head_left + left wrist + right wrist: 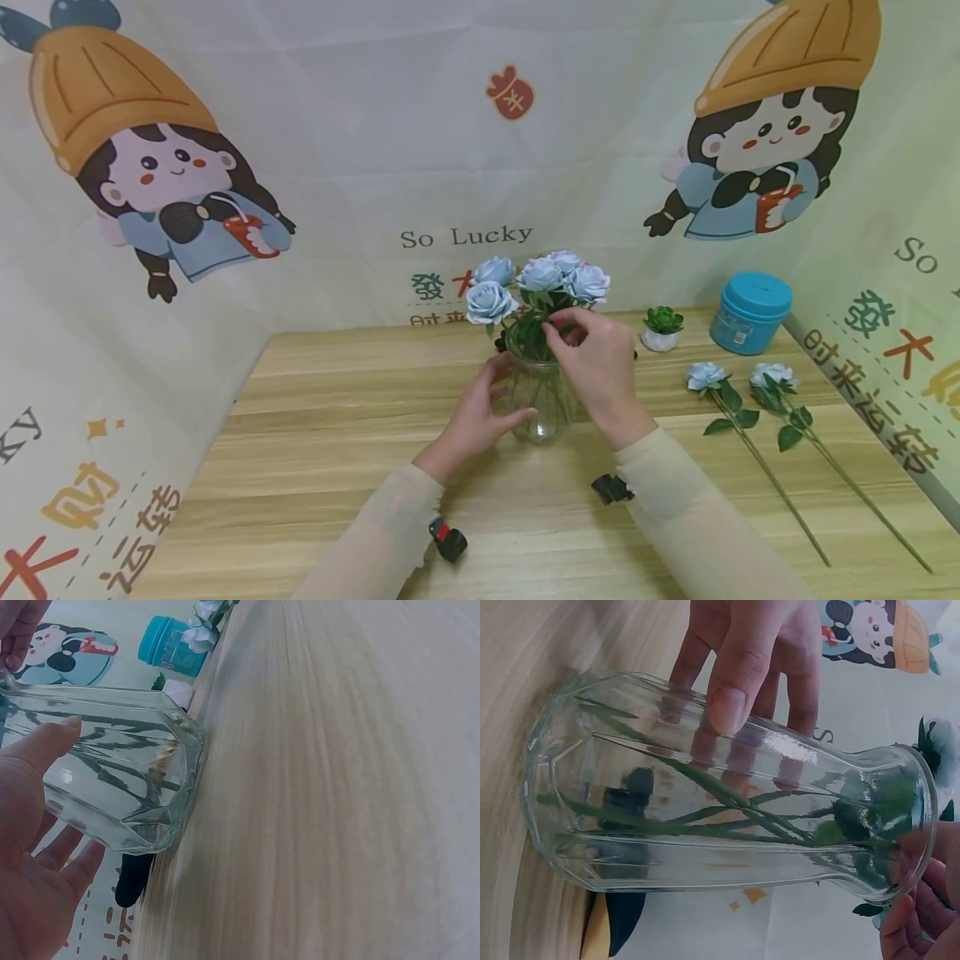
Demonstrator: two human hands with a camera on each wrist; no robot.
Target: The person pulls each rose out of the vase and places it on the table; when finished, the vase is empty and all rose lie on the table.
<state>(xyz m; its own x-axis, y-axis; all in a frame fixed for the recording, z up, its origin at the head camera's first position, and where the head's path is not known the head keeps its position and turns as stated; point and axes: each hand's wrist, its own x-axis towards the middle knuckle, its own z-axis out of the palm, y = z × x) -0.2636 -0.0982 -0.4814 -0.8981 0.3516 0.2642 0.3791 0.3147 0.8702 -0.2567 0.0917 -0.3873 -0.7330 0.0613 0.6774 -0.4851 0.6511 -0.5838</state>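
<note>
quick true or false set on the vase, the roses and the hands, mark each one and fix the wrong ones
1. The glass vase stands upright on the table. True.
2. The right hand is at the base of the vase. False: it is up at the vase's mouth, by the leaves.
3. The left hand is beside the body of the vase. True.
4. All the roses in view are in the vase. False: two loose roses lie on the table.
5. In the head view, the small potted plant is left of the vase. False: it is to the right, between the vase and the blue tub.
</note>
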